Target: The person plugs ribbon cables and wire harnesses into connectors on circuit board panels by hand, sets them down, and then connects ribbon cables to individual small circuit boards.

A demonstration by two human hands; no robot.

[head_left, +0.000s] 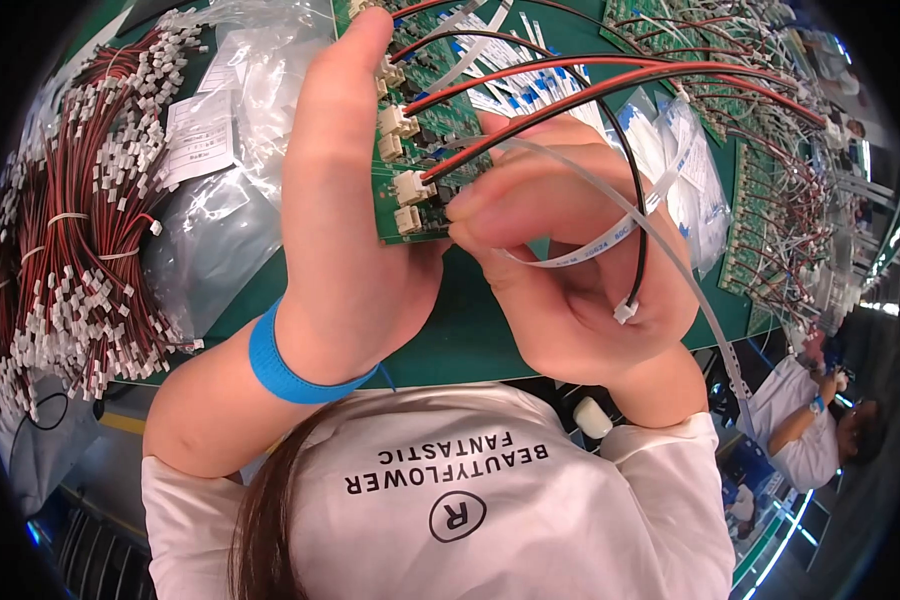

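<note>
On my monitor, the left hand clasps a flat, green, cream-socketed circuit board, upper centre of frame; the right hand pinches closed by its lower end, on what I cannot tell

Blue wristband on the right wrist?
No, the left hand, holding the green circuit board, has the blue wristband around its wrist; the right hand's wrist is bare.

I'm looking into an electronics assembly workshop: a green circuit board with cream plastic sockets above a flat green tabletop, thick bundles of red-and-black wires with white plugs, rows of wired green boards. At the blurred right rim, seemingly another worker in white and bright strip lights.
</note>
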